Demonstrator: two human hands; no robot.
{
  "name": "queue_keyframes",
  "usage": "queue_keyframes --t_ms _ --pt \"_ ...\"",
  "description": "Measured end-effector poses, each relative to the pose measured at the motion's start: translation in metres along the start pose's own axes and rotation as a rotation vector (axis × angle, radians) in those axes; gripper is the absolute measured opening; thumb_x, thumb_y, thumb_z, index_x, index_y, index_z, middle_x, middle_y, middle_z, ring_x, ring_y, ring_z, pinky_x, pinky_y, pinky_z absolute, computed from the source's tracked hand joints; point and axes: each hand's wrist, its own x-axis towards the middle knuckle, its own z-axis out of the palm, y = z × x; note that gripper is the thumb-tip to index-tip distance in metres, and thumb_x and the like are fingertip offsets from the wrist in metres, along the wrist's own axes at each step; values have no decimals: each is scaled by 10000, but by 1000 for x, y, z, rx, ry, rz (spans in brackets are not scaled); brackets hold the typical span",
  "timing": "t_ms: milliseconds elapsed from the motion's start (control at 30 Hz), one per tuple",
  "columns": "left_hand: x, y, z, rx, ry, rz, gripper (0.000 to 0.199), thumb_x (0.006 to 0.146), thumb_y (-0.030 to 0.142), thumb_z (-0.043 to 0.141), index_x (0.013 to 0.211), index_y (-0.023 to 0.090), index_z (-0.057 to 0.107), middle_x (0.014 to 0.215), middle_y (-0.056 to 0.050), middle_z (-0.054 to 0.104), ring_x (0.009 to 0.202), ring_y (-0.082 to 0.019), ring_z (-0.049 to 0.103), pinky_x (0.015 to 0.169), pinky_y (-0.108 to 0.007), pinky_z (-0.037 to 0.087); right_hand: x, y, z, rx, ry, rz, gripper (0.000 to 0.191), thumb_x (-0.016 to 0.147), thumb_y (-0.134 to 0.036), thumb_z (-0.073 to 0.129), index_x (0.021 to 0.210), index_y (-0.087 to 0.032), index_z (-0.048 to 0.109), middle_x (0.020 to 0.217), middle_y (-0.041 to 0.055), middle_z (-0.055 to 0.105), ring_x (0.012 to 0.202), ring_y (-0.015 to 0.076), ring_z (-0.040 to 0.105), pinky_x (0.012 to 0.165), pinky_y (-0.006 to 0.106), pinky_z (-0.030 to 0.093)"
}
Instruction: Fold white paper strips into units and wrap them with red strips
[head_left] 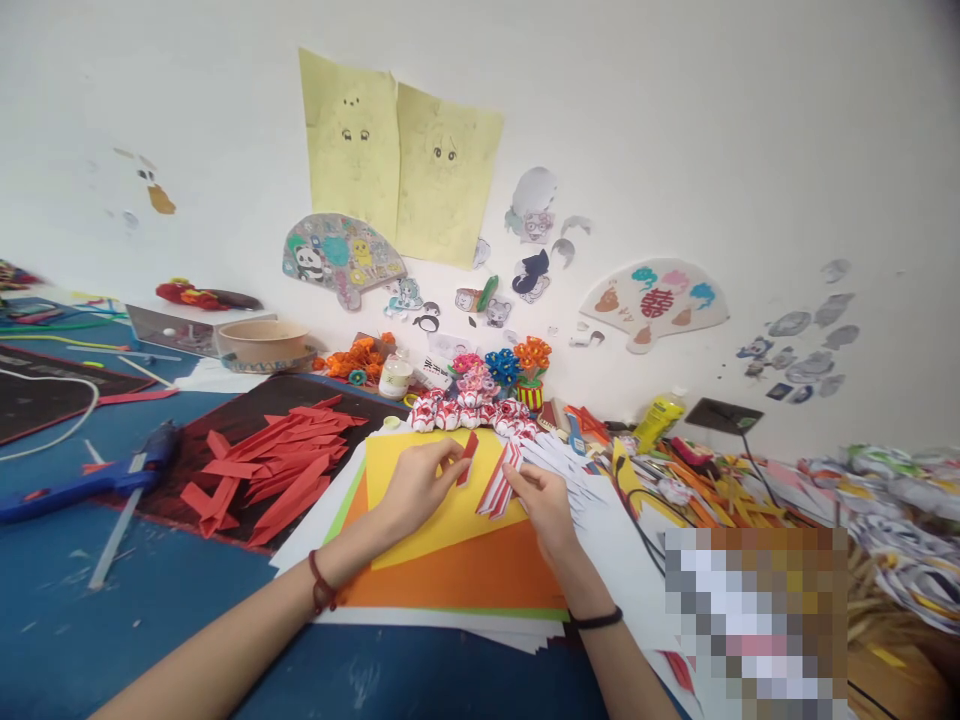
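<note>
My left hand [424, 484] pinches a small folded red paper strip [469, 458] between thumb and fingers. In my right hand [545, 503] is a bundle of folded red and white paper strips [498, 484], held at its right side and tilted. The two pieces are apart, with a narrow gap between them. Both hands hover over a yellow paper sheet [397, 500], which lies on an orange sheet [465, 570] and a stack of other papers. Just beyond the hands sits a row of red and white folded paper pieces [469, 412].
Loose red folded strips [281, 465] lie on a dark mat at left, beside a blue glue gun [120, 475]. White strips [559, 470] spread to the right. Paper flowers [502, 368], a bowl [264, 342] and a yellow bottle [660, 418] stand along the wall.
</note>
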Motion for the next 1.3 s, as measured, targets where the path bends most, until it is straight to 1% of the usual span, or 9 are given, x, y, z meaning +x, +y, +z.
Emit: queue_keyframes --t_ms 67,133,267,367,500,700,933,1100,1300 --pt "-3 -6 4 -1 -65 -16 234 902 303 501 750 172 621 677 -7 662 601 -129 563 604 -227 355 0 1 0 23 0 13 375 719 -509 713 610 -157 644 603 3 620 581 151 542 567 252 426" --pt "-5 -9 9 -16 -89 -51 236 899 311 500 749 168 611 675 -14 668 595 -133 571 588 -224 356 -1 2 1 61 -22 46 380 706 -525 719 634 -156 664 619 15 641 599 168 569 583 268 451" --pt "-7 -12 15 -65 -90 -105 226 882 326 519 748 162 595 669 -12 667 583 -129 572 562 -214 353 -3 2 5 174 -101 123 348 722 -496 727 739 -149 709 720 49 692 689 203 632 662 307 504" --pt "-7 -12 18 -77 -92 -113 232 877 328 522 738 159 601 650 -5 657 566 -123 561 552 -214 346 -5 3 9 237 -111 161 331 709 -474 752 734 -147 711 758 60 708 742 216 660 718 325 524" --pt "-7 -13 20 -93 -99 -119 228 875 329 524 777 156 634 676 -14 672 591 -132 576 564 -223 357 -8 3 12 291 -133 198 321 727 -465 743 740 -146 707 762 59 711 741 214 677 746 341 535" --pt "-7 -14 20 -114 -81 -127 207 867 320 535 771 156 616 679 -16 664 600 -138 572 571 -226 360 -12 3 17 290 -126 163 288 750 -439 732 752 -152 701 770 50 704 745 202 673 777 341 532" --pt "-7 -15 23 -68 -105 -139 211 853 314 558 713 157 580 632 5 624 562 -122 534 548 -216 327 -12 8 19 288 -72 171 337 713 -480 747 700 -153 667 701 38 670 678 192 646 685 322 534" --pt "-6 -14 21 -34 -114 -91 275 874 321 534 652 160 536 601 16 585 538 -111 493 533 -218 290 -11 9 20 235 -81 128 380 708 -522 732 679 -152 646 669 28 636 650 177 610 657 305 512" --pt "-8 -13 17 -18 -131 -57 300 889 309 505 627 161 500 592 12 559 535 -109 467 530 -218 271 -10 6 18 106 -143 59 369 755 -504 694 646 -158 629 631 -3 588 624 150 554 634 266 462"
